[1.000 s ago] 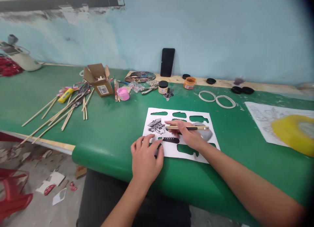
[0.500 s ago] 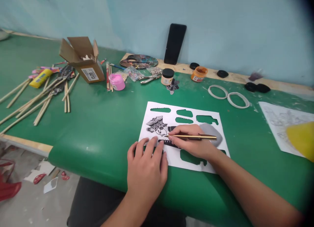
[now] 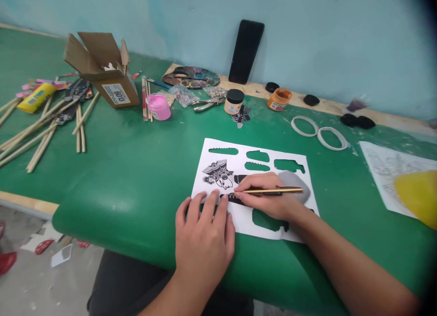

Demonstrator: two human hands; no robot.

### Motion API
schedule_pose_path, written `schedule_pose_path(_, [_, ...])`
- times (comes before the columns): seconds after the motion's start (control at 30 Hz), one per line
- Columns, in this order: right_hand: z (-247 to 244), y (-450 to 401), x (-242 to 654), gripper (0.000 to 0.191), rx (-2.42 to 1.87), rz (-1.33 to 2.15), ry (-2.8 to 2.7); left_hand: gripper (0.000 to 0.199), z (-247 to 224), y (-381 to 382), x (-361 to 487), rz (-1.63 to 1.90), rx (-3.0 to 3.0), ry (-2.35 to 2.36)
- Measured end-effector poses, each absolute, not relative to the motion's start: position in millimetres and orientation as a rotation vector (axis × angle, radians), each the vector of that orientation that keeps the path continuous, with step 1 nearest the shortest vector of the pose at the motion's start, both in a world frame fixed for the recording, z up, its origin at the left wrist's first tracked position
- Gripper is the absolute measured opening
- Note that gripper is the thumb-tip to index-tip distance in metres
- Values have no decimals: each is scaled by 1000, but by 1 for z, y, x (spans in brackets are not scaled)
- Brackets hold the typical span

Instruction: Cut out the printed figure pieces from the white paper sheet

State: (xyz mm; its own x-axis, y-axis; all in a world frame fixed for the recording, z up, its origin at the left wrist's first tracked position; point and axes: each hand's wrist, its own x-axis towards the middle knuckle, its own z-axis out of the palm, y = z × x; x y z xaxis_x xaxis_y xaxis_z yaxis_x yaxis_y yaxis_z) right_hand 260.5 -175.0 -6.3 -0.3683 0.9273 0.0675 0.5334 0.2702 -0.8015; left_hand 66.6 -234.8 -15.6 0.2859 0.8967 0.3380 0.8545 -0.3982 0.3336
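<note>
A white paper sheet [image 3: 273, 229] lies on the green table covering, with several openings cut through it. Printed on its left half is a black-and-white head with an ornate headdress [image 3: 216, 171], with dark printed shapes beside and below it. My right hand [image 3: 268, 195] pinches a slim gold-and-dark pen-shaped tool [image 3: 290, 190]; its tip points left at the paper just below the printed face. The tip is too fine to tell its kind. My left hand [image 3: 205, 229] rests with fingers spread on the sheet's lower left. A grey rounded patch [image 3: 297, 186] shows behind my right hand.
Behind the sheet stand a lidded jar [image 3: 234, 102], an orange paint jar [image 3: 279, 99], a pink tub [image 3: 159, 107], pliers [image 3: 206, 105] and a leaning phone [image 3: 246, 52]. An open cardboard box [image 3: 116, 90] and wooden sticks [image 3: 44, 143] are left; white rings [image 3: 332, 138] lie right.
The camera view has shifted slightly, so the background things sit a little differently. The tool's tip has moved slightly down from the printed face. My left hand stays on the sheet.
</note>
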Motion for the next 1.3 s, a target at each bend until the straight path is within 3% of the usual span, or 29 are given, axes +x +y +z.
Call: schedule_pose_path(1.3, [-3, -173, 264, 6, -1134, 999, -2055, 32, -16, -236, 65, 717, 2464, 1660])
